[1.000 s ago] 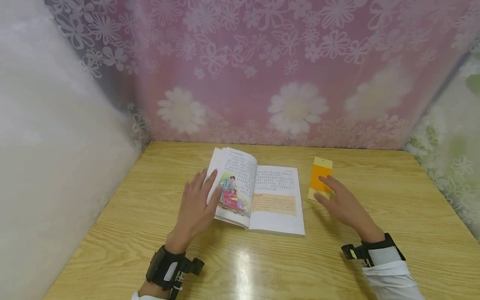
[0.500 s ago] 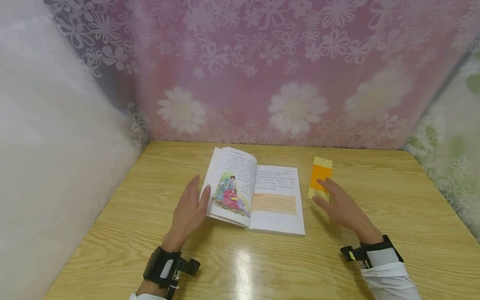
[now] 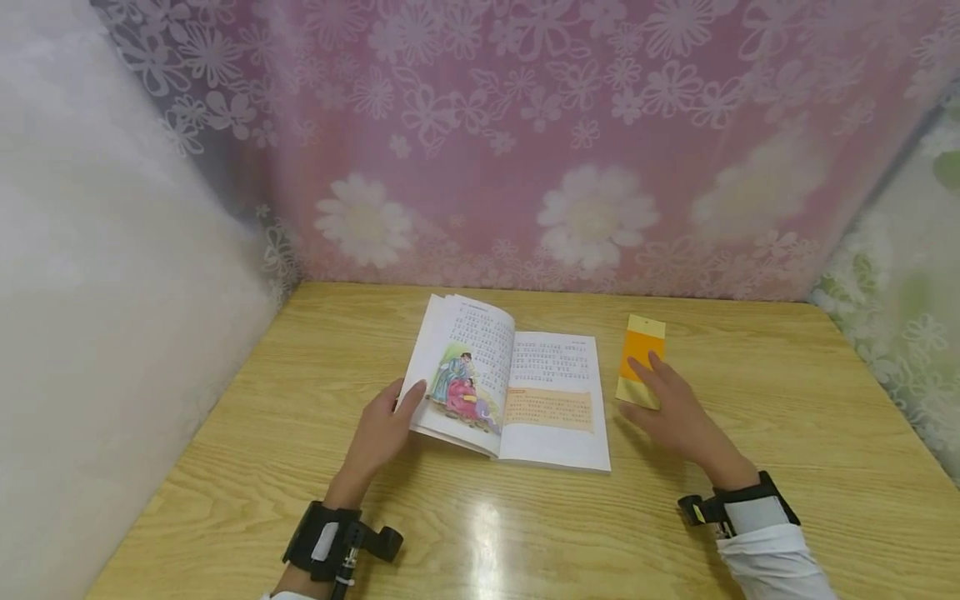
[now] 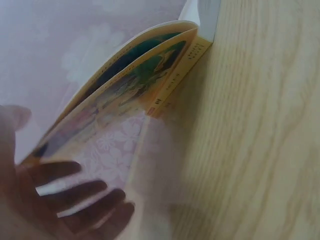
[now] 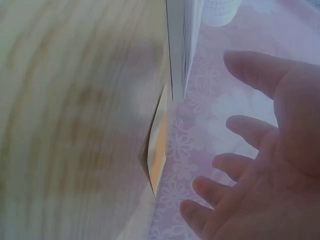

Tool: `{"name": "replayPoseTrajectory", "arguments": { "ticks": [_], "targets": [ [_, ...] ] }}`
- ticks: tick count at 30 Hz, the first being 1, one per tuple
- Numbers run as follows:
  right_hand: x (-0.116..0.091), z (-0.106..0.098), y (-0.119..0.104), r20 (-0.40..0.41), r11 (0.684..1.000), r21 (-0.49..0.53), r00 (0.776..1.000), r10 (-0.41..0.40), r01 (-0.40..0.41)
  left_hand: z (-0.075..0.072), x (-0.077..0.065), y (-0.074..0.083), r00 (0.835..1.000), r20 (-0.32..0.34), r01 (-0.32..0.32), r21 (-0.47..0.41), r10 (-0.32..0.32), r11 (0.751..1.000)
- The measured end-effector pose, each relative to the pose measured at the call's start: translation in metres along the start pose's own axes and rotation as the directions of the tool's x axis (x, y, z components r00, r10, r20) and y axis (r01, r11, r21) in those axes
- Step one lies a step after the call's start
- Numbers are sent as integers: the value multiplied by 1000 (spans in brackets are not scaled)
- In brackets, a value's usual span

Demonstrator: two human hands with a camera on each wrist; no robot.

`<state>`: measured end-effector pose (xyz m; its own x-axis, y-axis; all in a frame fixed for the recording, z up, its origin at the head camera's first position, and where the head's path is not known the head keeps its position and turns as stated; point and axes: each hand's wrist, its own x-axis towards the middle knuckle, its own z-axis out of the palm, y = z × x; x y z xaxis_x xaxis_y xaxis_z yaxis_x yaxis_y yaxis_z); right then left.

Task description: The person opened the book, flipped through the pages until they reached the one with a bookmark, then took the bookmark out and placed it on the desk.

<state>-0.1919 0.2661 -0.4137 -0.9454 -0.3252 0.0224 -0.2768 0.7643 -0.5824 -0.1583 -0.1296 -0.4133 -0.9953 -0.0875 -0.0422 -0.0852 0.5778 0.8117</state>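
Observation:
An open book [image 3: 553, 446] lies on the wooden table, with its left pages and cover raised off the surface. My left hand [image 3: 384, 429] is around the book's left edge, thumb over the page and other fingers behind the cover. In the left wrist view those fingers [image 4: 75, 200] are spread, with gaps showing between them and the cover. To the right of the book lies an orange and yellow card [image 3: 645, 333], resembling a bookmark. My right hand [image 3: 686, 421] hovers by its lower end, fingers apart and holding nothing; the right wrist view shows the card [image 5: 158, 150] untouched.
The wooden table [image 3: 247, 467] ends at a pink floral curtain [image 3: 480, 183] behind and pale sheets [image 3: 150, 275] at the sides. A white cup-like object [image 5: 220, 11] shows at the top of the right wrist view.
My left hand has drawn back from above the left page and lowered to its outer edge, fingers passing behind the cover. The right hand has shifted slightly left and down. The book stays put.

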Motion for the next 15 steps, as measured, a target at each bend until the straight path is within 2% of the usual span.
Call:
{"name": "replayPoseTrajectory", "arguments": {
  "ticks": [4, 9, 12, 15],
  "targets": [
    [-2, 2, 2, -4, 1000, -21, 1000, 11, -11, 0, -2, 7, 994, 32, -98, -101, 102, 990],
    [-3, 3, 5, -31, 999, -34, 999, 13, -14, 4, -3, 18, 972, 82, -200, -194, 219, 960],
    [-2, 3, 6, -59, 999, -47, 998, -6, 3, 12, -3, 25, 945, 111, -279, -219, 308, 935],
    [-2, 3, 6, -80, 998, -59, 996, -27, 22, 20, -3, 33, 909, 120, -358, -263, 398, 896]
  ]
}}
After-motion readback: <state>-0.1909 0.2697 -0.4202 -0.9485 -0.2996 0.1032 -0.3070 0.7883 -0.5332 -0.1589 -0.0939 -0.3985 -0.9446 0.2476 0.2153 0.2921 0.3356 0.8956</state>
